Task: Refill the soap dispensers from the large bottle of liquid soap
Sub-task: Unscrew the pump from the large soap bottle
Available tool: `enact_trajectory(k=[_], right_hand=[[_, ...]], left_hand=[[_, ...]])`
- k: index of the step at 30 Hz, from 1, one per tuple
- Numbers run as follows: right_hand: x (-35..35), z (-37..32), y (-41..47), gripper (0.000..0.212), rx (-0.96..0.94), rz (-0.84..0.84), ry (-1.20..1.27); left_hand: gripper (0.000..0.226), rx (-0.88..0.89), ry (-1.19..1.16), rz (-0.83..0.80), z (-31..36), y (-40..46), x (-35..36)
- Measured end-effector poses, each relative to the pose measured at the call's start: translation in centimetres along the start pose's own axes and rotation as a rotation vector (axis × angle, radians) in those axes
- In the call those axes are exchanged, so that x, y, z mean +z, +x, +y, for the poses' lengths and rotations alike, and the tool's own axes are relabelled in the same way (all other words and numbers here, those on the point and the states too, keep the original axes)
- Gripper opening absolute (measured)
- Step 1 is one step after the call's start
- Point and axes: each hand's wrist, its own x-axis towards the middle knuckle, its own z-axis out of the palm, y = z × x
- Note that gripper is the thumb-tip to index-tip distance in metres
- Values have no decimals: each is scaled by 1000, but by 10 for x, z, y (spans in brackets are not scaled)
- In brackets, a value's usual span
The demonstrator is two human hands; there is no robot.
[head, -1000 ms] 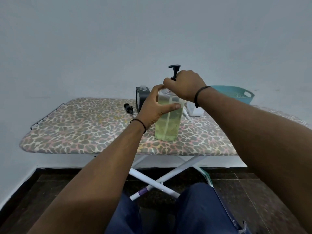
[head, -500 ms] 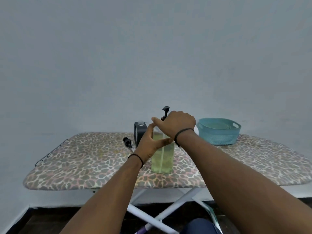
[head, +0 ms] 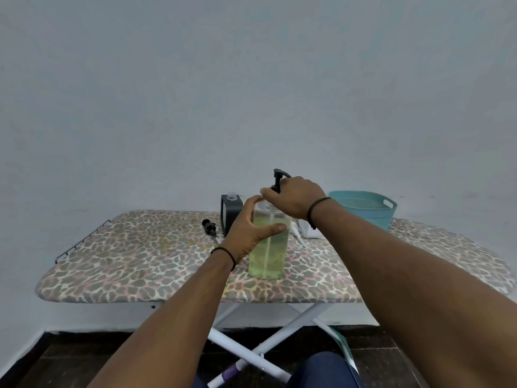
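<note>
A clear soap bottle (head: 270, 253) filled with yellow-green liquid stands upright on the leopard-print ironing board (head: 134, 264). My left hand (head: 249, 231) grips its upper body, thumb across the front. My right hand (head: 293, 200) is curled round the collar of the black pump (head: 277, 180) at the bottle's neck, and the pump head sticks up above my fingers. Behind the bottle stands a dark dispenser (head: 230, 212) with an open clear neck. A loose black pump (head: 209, 227) lies to its left on the board.
A teal basket (head: 366, 208) sits at the back right of the board. A white object (head: 309, 232) is partly hidden behind my right wrist. A grey wall rises behind. The board's white crossed legs (head: 251, 351) stand on a dark floor, with my knees below.
The camera has tilted up since a second ago, so the board sits lower in view. Both hands stay on the bottle and the pump.
</note>
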Motion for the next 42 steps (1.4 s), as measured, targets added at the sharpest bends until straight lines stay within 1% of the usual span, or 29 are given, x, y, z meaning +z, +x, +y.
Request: enact_trajectory(k=[3, 5, 7, 10, 12, 15, 18, 20, 22, 24, 26, 28, 30, 33, 34, 36, 38, 40, 42], right_hand=[[-4, -12, 0, 75, 117, 156, -124], [-2, -21, 3, 79, 208, 178, -148], [4, -27, 5, 72, 280, 173, -155], [16, -26, 8, 47, 323, 228, -98], [23, -21, 11, 39, 292, 259, -36], [25, -11, 14, 38, 193, 245, 57], [21, 0, 16, 40, 47, 72, 145], [15, 5, 14, 41, -9, -41, 246], [9, 7, 11, 43, -3, -63, 289], [6, 4, 7, 56, 30, 6, 146], [3, -5, 4, 73, 115, 112, -42], [2, -17, 5, 80, 209, 137, -142], [6, -26, 9, 73, 263, 127, -187], [16, -25, 15, 43, 268, 184, -142], [20, -22, 16, 37, 249, 200, -103], [24, -14, 16, 35, 188, 214, -3], [25, -8, 16, 38, 101, 184, 85], [24, -3, 14, 40, 5, 107, 162], [17, 2, 11, 42, -49, 30, 230]], left_hand=[[87, -16, -11, 10, 3, 0, 1], [91, -6, -18, 29, 5, 0, 2], [92, -3, -18, 33, 4, 1, 2], [87, 8, -16, 34, -1, 3, 1], [86, 12, -4, 34, -3, 5, 1], [92, 8, 3, 27, -4, 5, 0], [91, -1, -4, 22, -5, 3, 0], [91, -13, -4, 17, -4, 1, 0], [89, -20, -1, 15, -1, -1, 0], [86, -17, 1, 10, 2, -2, 0], [88, -14, 7, 12, 4, -1, 0], [91, -13, 13, 24, 5, 0, 1], [91, -1, 15, 32, 4, 1, 1], [93, 13, 6, 38, -1, 3, 0], [92, 16, 5, 39, -2, 4, 0], [89, 19, 3, 34, -2, 4, 0], [86, 22, 4, 25, -4, 4, 0], [85, 17, 7, 22, -6, 2, 0], [88, 9, -2, 15, -3, 0, 0]])
